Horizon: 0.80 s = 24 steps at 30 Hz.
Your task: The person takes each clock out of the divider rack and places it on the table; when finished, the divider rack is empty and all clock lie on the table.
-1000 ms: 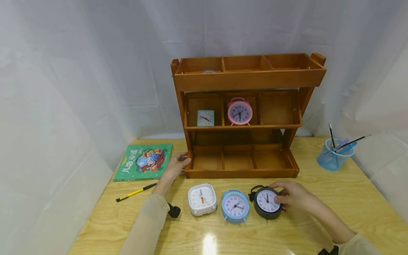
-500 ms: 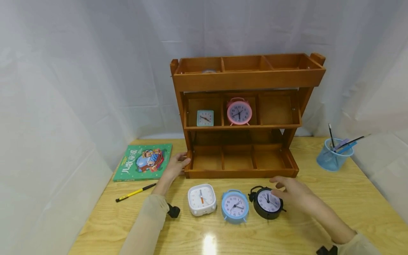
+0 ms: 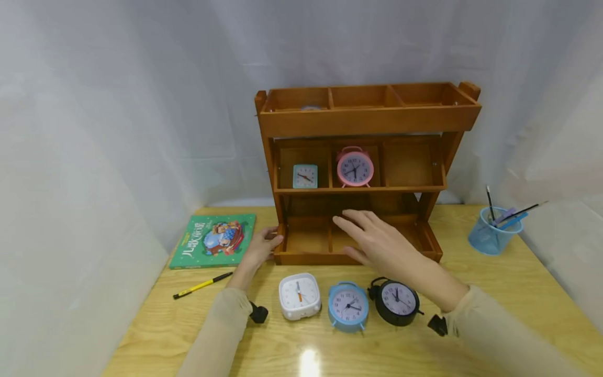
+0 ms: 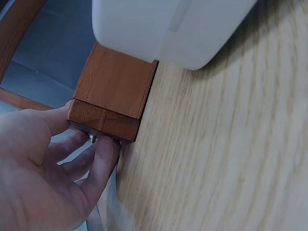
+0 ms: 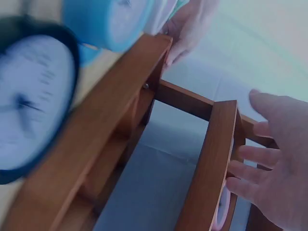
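Note:
My left hand point(image 3: 259, 248) holds the lower left corner of a brown wooden three-tier shelf point(image 3: 367, 121); the left wrist view shows its fingers bent against the corner block point(image 4: 103, 118). My right hand point(image 3: 381, 243), fingers extended and holding nothing, hovers in front of the bottom tier. Below it, on the table, stand a black alarm clock point(image 3: 395, 302), a light blue alarm clock point(image 3: 348, 309) and a white square clock point(image 3: 301, 296). On the middle tier sit a mint square clock point(image 3: 305, 176) at left and a pink alarm clock point(image 3: 355, 168) in the centre compartment.
A green picture book point(image 3: 216, 241) lies left of the shelf, with a yellow and black pen point(image 3: 202, 285) before it. At right stands a blue mesh cup point(image 3: 492, 235) holding pens. The top-left compartment contains a mostly hidden round object point(image 3: 311, 108).
My right hand has let go of the black alarm clock, risen, and moved left to the front of the bottom tier. The left hand stays at the shelf corner.

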Each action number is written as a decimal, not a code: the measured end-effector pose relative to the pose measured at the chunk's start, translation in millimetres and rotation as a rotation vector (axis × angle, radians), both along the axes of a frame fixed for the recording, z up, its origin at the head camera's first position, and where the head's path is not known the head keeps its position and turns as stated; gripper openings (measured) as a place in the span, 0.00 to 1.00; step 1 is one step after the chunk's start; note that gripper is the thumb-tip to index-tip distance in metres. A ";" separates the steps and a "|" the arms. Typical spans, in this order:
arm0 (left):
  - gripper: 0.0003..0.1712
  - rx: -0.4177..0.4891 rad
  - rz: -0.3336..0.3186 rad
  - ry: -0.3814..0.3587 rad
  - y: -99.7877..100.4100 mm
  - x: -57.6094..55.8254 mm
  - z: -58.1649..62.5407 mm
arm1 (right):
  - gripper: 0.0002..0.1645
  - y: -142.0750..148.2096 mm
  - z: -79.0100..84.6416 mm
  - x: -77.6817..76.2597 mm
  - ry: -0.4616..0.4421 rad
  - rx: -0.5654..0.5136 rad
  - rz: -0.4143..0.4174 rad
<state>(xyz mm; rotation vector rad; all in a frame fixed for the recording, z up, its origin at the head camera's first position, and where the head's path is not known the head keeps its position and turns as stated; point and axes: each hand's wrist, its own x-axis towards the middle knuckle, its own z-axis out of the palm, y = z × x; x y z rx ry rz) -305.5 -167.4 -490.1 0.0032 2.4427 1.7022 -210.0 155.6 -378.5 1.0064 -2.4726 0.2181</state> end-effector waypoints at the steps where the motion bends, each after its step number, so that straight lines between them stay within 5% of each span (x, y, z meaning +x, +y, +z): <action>1: 0.30 0.000 0.002 0.002 0.4 0.4 0.2 | 0.41 -6.8 3.6 -7.2 0.005 0.012 0.002; 13: 0.29 0.025 0.021 0.028 -1.8 3.0 3.5 | 0.44 -63.0 26.3 -81.9 0.072 0.043 -0.080; 24: 0.29 0.035 0.021 0.018 -1.0 3.5 0.8 | 0.46 -97.6 52.5 -125.7 -0.091 0.143 -0.209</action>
